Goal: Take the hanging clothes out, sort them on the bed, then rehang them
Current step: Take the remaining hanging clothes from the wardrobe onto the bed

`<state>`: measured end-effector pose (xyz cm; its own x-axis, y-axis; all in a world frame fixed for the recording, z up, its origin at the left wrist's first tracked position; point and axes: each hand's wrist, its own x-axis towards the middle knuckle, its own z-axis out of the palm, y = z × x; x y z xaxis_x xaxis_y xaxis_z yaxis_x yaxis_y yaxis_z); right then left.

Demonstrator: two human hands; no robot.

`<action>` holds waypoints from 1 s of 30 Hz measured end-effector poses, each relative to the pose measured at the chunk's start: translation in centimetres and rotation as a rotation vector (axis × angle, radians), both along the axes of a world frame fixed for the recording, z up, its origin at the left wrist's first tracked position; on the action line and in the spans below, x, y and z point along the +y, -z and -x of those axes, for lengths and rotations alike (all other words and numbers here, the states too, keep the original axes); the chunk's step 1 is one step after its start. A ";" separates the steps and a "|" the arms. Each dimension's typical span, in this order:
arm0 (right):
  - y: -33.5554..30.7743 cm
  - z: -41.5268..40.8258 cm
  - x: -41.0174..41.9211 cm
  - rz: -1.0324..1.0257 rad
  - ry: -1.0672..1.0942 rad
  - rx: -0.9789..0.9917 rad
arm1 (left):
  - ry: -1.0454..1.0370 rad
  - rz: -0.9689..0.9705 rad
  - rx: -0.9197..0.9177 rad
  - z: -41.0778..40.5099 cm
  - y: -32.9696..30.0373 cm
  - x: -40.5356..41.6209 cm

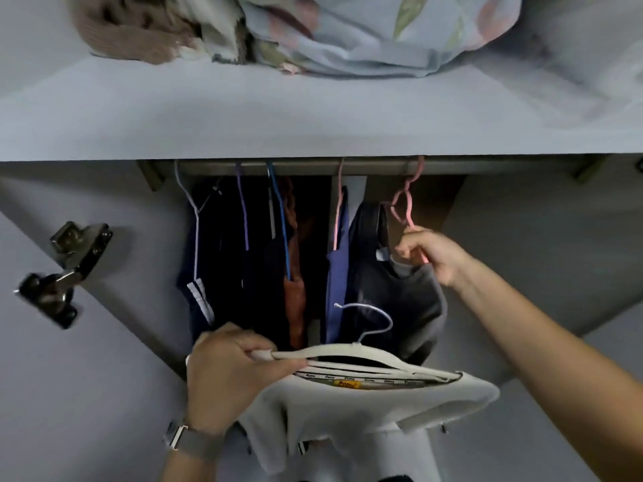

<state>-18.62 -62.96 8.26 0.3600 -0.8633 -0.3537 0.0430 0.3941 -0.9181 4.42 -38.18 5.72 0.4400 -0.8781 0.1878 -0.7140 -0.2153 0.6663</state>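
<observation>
I look into an open wardrobe. My left hand (pixel 228 372) grips one end of a white hanger (pixel 351 354) carrying a light grey garment (pixel 365 401), held low in front of the rail. My right hand (pixel 429 253) pinches a pink hanger (pixel 405 200) whose hook sits on the rail (pixel 313 166); a dark grey top (pixel 400 300) hangs from it. Further left on the rail hang a blue garment (pixel 335 280), a rust-coloured one (pixel 295 307) and dark navy clothes (pixel 222 266), one with white stripes.
A white shelf (pixel 278 116) runs above the rail, with crumpled bedding and a brownish knit (pixel 132 33) piled on it. The open door at the left carries a metal hinge (pixel 62 269). White wardrobe walls close in on both sides.
</observation>
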 end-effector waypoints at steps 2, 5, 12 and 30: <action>-1.4 0.3 0.2 0.077 0.030 0.067 | 0.056 0.009 -0.025 0.4 0.1 -0.4; -2.4 0.8 1.7 0.202 -0.030 0.136 | 0.105 0.039 -0.021 1.2 0.2 -1.0; 1.3 6.4 8.2 0.347 -0.222 0.633 | 0.322 0.073 -0.185 4.7 0.9 -2.4; -3.1 24.1 27.5 0.311 -0.263 0.573 | 0.763 0.287 -0.163 21.6 -2.1 1.0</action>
